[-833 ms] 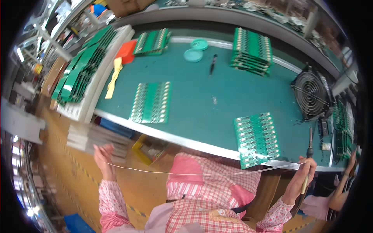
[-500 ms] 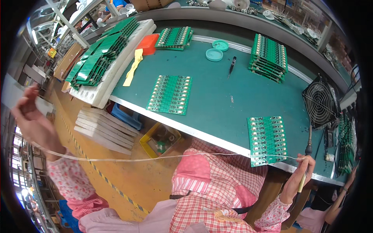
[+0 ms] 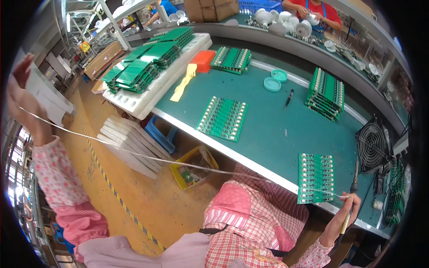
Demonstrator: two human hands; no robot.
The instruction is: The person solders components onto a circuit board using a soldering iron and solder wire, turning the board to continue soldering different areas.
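My left hand (image 3: 27, 109) is raised at the far left, its fingers partly curled, with a thin pale wire (image 3: 187, 164) running through it. The wire stretches across my lap to my right hand (image 3: 336, 222), which grips a soldering iron (image 3: 345, 223) by its pale handle, the metal end pointing up and away. The wire's right end reaches the fingers of that hand. Just left of it, a green circuit board panel (image 3: 316, 174) lies at the table's front edge, and the wire crosses over its near end.
On the green table (image 3: 263, 118) are another board panel (image 3: 222, 118), board stacks (image 3: 325, 94), a screwdriver-like tool (image 3: 289, 99), round teal lids (image 3: 272, 84), a red box (image 3: 202, 60) and a yellow strip (image 3: 184, 82). A black fan (image 3: 373, 145) stands right. Boards fill a white foam tray (image 3: 134, 105).
My left hand has moved up and further left, drawing the wire into a steeper slant. The right hand still grips the soldering iron. The whole view has shifted, showing more of the far side.
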